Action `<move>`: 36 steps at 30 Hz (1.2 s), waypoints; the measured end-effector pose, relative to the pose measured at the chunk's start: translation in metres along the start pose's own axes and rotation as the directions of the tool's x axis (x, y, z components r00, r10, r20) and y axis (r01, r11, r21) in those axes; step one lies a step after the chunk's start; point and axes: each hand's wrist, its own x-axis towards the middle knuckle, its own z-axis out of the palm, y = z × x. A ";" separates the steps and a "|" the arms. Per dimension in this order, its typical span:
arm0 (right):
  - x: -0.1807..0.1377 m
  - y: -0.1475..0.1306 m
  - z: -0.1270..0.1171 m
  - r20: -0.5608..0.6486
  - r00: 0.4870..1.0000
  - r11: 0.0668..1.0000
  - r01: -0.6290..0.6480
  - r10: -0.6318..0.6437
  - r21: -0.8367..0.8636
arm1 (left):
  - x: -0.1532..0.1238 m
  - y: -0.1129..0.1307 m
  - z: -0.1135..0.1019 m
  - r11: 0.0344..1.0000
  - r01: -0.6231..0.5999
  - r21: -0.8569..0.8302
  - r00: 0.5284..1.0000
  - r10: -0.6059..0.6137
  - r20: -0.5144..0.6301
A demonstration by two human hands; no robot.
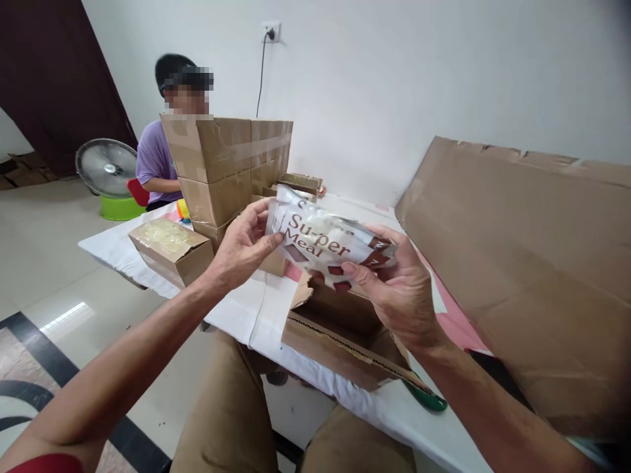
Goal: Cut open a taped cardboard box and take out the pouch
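I hold a silver and brown foil pouch (pixel 323 240) printed "Super Meal" with both hands, above an open cardboard box (pixel 340 338) at the table's near edge. My left hand (pixel 241 246) pinches the pouch's left end between thumb and fingers. My right hand (pixel 401 289) grips its right end from below, thumb on the front. The pouch is tilted, left end higher.
A stack of open cardboard boxes (pixel 231 164) stands at the far side of the white-covered table (pixel 236 309), with a small box (pixel 170 249) at the left corner. A large cardboard sheet (pixel 532 263) leans on the right. A person in purple (pixel 155 161) sits behind; a fan (pixel 106 167) stands on the floor. A green-handled item (pixel 426 397) lies near the box.
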 end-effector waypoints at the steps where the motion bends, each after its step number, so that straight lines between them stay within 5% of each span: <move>1: 0.003 -0.003 0.000 0.005 1.000 0.999 0.030 -0.030 -0.031 | 0.003 -0.001 0.004 0.999 -0.030 -0.025 0.999 0.029 -0.027; 7: 0.035 -0.023 -0.005 0.015 0.996 0.986 0.089 -0.088 -0.142 | 0.020 0.007 0.011 0.980 -0.176 0.094 0.966 0.190 -0.176; 13: 0.061 -0.008 0.003 0.102 0.976 0.894 0.215 -0.190 -0.392 | 0.020 0.001 -0.014 0.919 -0.198 0.340 0.913 0.299 -0.277; 19: 0.066 0.016 0.046 0.329 0.942 0.830 0.135 0.061 -0.542 | -0.023 -0.047 -0.051 0.899 0.076 0.430 0.906 0.118 -0.407; 25: 0.077 0.059 0.102 0.538 0.725 0.480 0.322 0.429 -0.816 | -0.050 -0.119 -0.073 0.841 0.406 0.357 0.831 -0.177 -0.528; 30: 0.085 0.088 0.135 0.569 0.662 0.376 0.428 0.489 -0.822 | -0.051 -0.162 -0.084 0.799 0.504 0.326 0.767 -0.241 -0.595; 36: 0.097 0.104 0.155 0.579 0.650 0.239 0.538 0.492 -0.808 | -0.038 -0.193 -0.092 0.774 0.557 0.301 0.722 -0.272 -0.636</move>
